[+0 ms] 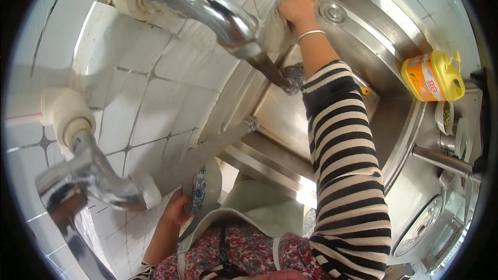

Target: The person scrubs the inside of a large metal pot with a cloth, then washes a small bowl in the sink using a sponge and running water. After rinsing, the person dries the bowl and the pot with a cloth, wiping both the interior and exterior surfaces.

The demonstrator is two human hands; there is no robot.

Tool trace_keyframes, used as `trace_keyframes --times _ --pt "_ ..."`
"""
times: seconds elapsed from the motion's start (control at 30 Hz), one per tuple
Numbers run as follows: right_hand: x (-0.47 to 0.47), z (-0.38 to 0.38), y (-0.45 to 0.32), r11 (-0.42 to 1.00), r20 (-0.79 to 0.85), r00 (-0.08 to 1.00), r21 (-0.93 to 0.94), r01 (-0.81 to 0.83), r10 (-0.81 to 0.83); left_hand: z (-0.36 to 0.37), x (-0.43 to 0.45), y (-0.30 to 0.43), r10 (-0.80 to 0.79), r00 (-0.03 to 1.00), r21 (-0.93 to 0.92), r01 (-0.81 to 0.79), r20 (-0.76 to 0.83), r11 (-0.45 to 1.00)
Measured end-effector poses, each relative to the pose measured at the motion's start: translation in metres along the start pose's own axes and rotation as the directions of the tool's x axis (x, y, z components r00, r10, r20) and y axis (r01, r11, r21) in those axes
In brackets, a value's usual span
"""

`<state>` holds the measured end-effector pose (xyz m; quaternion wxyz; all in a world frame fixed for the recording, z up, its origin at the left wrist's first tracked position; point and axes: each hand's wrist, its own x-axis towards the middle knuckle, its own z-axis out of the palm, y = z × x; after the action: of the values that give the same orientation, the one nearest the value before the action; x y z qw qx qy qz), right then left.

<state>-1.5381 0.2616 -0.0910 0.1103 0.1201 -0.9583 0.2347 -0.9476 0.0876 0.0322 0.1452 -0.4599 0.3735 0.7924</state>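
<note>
My right hand (298, 4) reaches to the far corner of the stainless steel sink (288, 112), its fingers closed on a greyish cloth (277, 33) that hangs against the tiled wall. A metal bangle (311, 35) circles that wrist. At the lower left, my left hand (179, 207) grips a bowl (198, 190) with a blue floral pattern by its edge. In the sink lies a dark grey scouring pad (294, 76), partly hidden by the faucet spout. Something with a yellow end (365, 90) shows beside my right sleeve.
Chrome faucets (237, 35) reach in from the wall at top and left. A yellow detergent jug (432, 77) stands at the sink's right rim, near a small dish of chopped greens (446, 114). A round metal lid (420, 225) lies lower right. White tiles line the wall.
</note>
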Motion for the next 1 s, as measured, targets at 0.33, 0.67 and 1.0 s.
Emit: trace_keyframes --times 0.33,0.67,1.0 --pt "-0.193 -0.062 -0.104 0.931 0.044 0.976 0.31 0.191 -0.215 0.04 -0.006 0.023 -0.018 0.991 0.184 -0.007 0.134 0.983" --pt "-0.45 -0.085 -0.121 0.761 0.102 0.921 0.601 0.244 -0.376 0.188 -0.04 0.034 -0.058 0.949 0.537 -0.124 0.31 0.834" --pt "-0.544 -0.276 0.048 0.921 0.157 0.976 0.382 0.078 -0.148 0.417 0.02 -0.142 -0.339 0.675 0.704 -0.382 0.655 0.599"
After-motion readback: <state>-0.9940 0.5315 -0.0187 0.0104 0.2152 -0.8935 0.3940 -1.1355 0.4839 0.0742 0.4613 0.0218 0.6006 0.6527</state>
